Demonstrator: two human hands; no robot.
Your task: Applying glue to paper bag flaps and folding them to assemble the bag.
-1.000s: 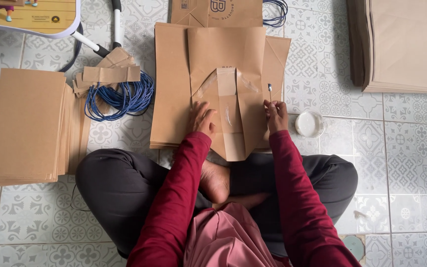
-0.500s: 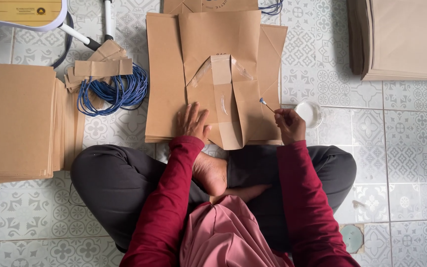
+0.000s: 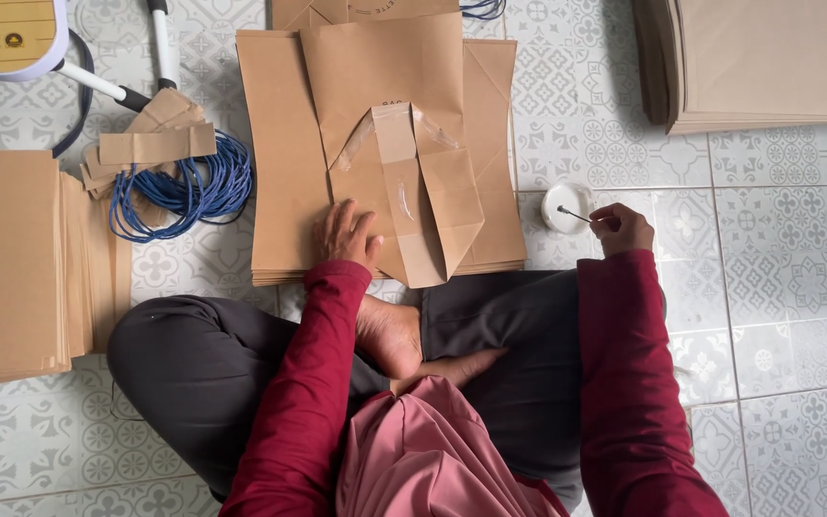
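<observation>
This looks like a home turned into a small paper-bag workshop: the work is done sitting cross-legged on a patterned grey-and-white tiled floor (image 3: 796, 287), not at a bench. Stacks of brown paper sheets (image 3: 11, 258) and (image 3: 768, 57), flat folded bags (image 3: 289, 172), a coil of blue cord (image 3: 184, 191), paper strips (image 3: 150, 146) and a small glue dish (image 3: 565, 208) lie around.

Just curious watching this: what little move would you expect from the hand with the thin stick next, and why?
Probably a dip, then back to the bag. The right hand holds the thin stick with its tip over the small white dish, while the left hand presses the folded brown paper bag flat.
</observation>
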